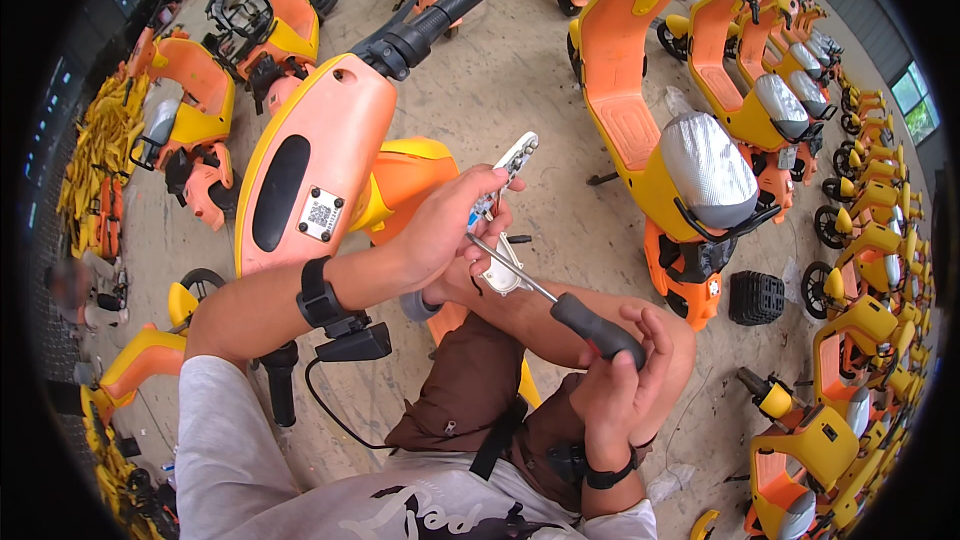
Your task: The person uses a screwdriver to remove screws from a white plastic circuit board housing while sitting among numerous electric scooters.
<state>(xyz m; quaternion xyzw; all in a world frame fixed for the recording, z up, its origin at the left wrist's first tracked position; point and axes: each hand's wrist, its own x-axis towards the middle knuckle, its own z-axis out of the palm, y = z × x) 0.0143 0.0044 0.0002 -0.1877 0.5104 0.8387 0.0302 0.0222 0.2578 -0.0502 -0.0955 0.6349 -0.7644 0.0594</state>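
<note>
My left hand (442, 221) pinches a narrow white part (519, 152) with metal fasteners along its face. A white housing (502, 270) with a short black cable stub hangs just below those fingers; whether the two are joined is hidden. In my right hand (619, 390) lies a screwdriver (596, 322) with a dark handle, fingers loosely around its end. Its steel shaft slants up to the left, and the tip is near my left fingers by the white part; contact cannot be made out. Left of my hands stands a scooter's pink-and-yellow handlebar cover (341, 127).
The cover carries a printed-code plate (322, 214) and a black grip (450, 7). An orange scooter (619, 105) with a silver-wrapped seat (705, 169) stands to the right, near a black crate (756, 298). Rows of scooters line the right side. Blurred people are at far left and top.
</note>
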